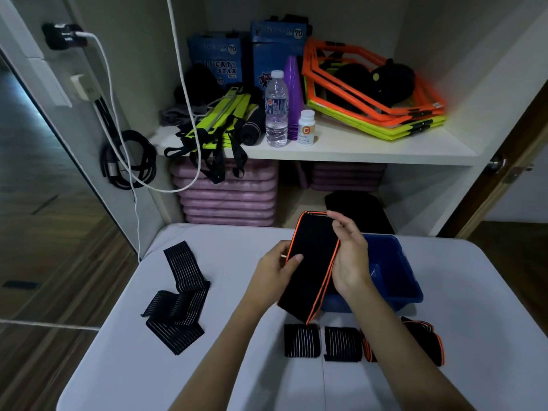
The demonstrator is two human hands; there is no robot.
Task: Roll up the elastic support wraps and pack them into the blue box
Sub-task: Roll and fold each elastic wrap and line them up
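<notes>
Head view showed your left hand [277, 269] and right hand [350, 256] pinching the orange-edged wrap [311, 262] above the blue box [397, 280], probably to roll it.

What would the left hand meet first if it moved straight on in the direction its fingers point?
The left hand points rightward and already holds the orange-edged wrap; beyond it probably comes the right hand, though depth is unclear.

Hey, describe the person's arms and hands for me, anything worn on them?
Both forearms are bare, with no sleeves in view. The left hand seems to wear a thin ring on one finger. The right hand shows no ring, watch or glove.
</notes>
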